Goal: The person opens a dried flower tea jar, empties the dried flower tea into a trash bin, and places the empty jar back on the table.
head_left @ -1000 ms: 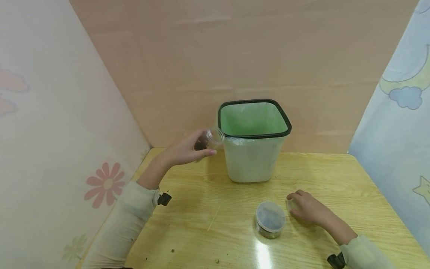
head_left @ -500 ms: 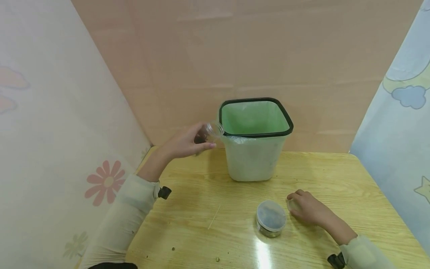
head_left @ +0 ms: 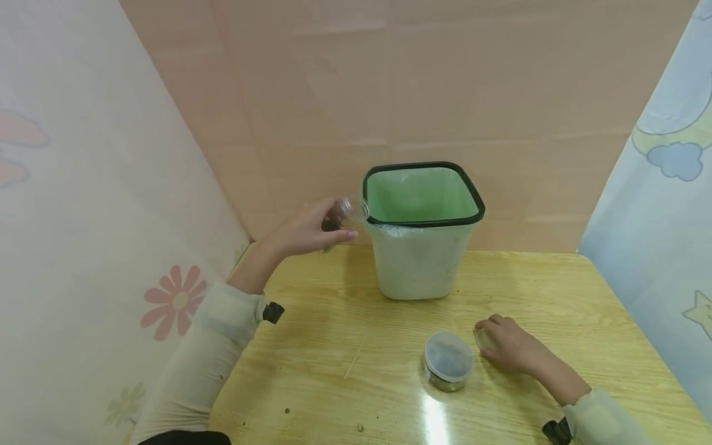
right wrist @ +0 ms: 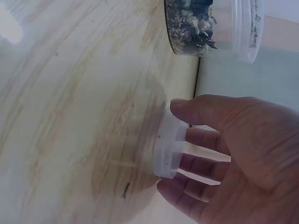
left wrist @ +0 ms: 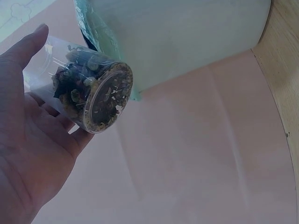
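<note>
My left hand [head_left: 306,230] grips a clear plastic jar [left wrist: 51,70] without its lid, tilted on its side. The jar's mouth is right at the left rim of the light green bin [head_left: 419,266]. Dark and pale dried bits [left wrist: 77,86], like dried flowers, lie inside toward its base. On the table, my right hand [head_left: 510,346] holds a translucent round lid [right wrist: 168,144] by its edge, thumb on one side and fingers on the other. Just left of that hand stands a second jar [head_left: 448,363], lidded, with similar dried contents.
The bin has a black rim ring [head_left: 428,224] and a thin plastic liner. A thin pale stick [head_left: 354,358] and several small crumbs [head_left: 360,428] lie on the wooden table [head_left: 311,346]. A paper-covered wall [head_left: 289,123] rises behind the bin, with patterned walls on both sides.
My left hand has risen slightly with the jar, which stays tilted beside the bin's rim. The right hand and the lid have stayed in place.
</note>
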`<state>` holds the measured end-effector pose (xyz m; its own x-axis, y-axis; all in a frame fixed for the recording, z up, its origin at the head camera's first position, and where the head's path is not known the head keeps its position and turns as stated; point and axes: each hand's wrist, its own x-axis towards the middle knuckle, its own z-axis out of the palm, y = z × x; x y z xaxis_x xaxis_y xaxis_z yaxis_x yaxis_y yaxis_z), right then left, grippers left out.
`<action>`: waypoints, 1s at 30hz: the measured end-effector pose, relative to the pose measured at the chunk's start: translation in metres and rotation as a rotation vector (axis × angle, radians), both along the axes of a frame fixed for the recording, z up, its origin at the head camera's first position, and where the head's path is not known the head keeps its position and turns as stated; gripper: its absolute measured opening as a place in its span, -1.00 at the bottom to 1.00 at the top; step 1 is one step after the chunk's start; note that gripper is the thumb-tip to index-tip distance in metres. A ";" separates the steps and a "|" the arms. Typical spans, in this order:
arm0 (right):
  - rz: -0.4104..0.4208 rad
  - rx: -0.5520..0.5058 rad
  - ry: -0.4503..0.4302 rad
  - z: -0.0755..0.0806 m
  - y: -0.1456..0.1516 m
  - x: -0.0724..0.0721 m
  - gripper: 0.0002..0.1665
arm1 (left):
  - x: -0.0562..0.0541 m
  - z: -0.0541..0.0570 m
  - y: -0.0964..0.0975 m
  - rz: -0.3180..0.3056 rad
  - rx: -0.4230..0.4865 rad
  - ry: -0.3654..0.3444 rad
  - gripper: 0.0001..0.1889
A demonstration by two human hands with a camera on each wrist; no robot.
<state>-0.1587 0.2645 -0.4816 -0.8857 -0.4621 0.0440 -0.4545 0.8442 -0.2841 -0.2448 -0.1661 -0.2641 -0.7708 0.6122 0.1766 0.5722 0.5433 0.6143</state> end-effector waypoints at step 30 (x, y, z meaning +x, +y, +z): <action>-0.128 -0.165 -0.001 0.101 -0.007 -0.032 -0.25 | -0.015 0.014 0.003 0.058 -0.067 0.050 -0.46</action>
